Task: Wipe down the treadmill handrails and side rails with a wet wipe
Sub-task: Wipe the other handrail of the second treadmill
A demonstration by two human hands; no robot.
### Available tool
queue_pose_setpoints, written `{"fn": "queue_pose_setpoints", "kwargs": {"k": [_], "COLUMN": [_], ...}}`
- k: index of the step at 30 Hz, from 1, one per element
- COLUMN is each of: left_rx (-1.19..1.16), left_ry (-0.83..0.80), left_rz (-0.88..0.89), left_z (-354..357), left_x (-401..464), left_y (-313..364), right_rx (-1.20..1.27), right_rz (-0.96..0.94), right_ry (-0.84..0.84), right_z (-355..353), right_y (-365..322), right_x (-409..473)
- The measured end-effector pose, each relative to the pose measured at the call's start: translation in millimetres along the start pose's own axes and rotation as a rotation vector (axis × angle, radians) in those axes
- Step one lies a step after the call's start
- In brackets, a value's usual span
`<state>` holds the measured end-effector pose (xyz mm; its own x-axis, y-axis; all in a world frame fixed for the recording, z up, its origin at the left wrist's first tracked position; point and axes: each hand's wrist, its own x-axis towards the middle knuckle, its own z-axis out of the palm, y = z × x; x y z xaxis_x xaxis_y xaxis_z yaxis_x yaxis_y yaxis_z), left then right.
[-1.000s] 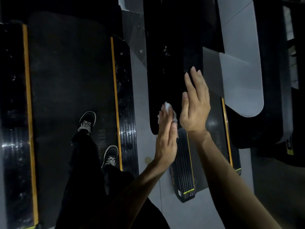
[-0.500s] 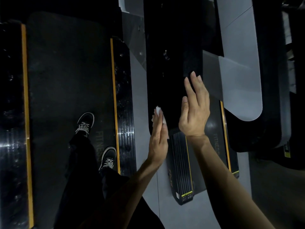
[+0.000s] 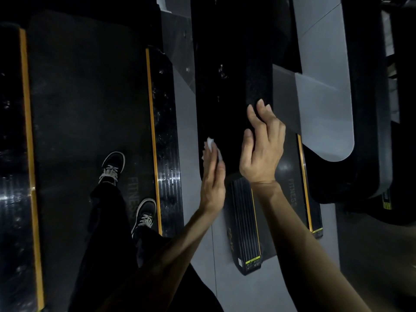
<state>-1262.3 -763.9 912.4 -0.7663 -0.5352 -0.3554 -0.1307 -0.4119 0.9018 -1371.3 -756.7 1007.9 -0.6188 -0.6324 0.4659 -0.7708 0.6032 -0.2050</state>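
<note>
A broad black handrail (image 3: 225, 97) runs down the middle of the head view and ends in a rounded tip near my hands. My left hand (image 3: 212, 179) has straight fingers and presses a crumpled white wet wipe (image 3: 210, 143) flat against the handrail's left side. My right hand (image 3: 263, 149) is on the handrail's right side, its fingers curled over the textured grip part. The treadmill's right side rail (image 3: 166, 131), glossy black with an orange stripe, lies below and to the left. The left side rail (image 3: 11, 154) is at the frame's left edge.
My two black shoes (image 3: 112, 165) (image 3: 145, 212) stand on the dark belt (image 3: 85, 109). A neighbouring treadmill's ribbed side rail (image 3: 244, 221) and grey handrail (image 3: 326, 97) lie to the right, over grey floor (image 3: 247, 289).
My left hand has slid the wipe a little to the left along the handrail's side. My right hand's fingers, straight before, now curl over the handrail.
</note>
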Motion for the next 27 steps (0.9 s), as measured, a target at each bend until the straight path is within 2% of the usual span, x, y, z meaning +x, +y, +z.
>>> {"fn": "queue_pose_setpoints", "kwargs": {"k": [4,12,17,21,24,27], "left_rx": [-0.089,-0.018,-0.008,-0.084,-0.126,-0.021], "left_ry": [0.021,0.019,0.035,0.046,-0.005,-0.044], "left_rz": [-0.076,0.067,-0.063,-0.175,-0.169,-0.103], "left_z": [3.3,16.0,4.2,-1.1,1.8,5.8], "left_x": [-20.9,-23.1,-0.4,-8.0,-24.8,-34.5], "left_y": [-5.2,18.8,7.1,11.2,15.7,16.2], "right_rx": [0.006,-0.012,-0.017,-0.029,-0.057,-0.077], "right_rz": [-0.002,-0.014,-0.014,-0.027,-0.012,0.037], "right_ry": [0.009,0.026,0.022,0.02,0.01,0.002], "right_z": [0.0,2.3,1.7,0.6,0.9,0.9], "right_y": [0.2,-0.5,0.4,0.2,-0.4,-7.2], "right_x": [-0.6,-0.1,0.4,-0.2,0.7,-1.9]}}
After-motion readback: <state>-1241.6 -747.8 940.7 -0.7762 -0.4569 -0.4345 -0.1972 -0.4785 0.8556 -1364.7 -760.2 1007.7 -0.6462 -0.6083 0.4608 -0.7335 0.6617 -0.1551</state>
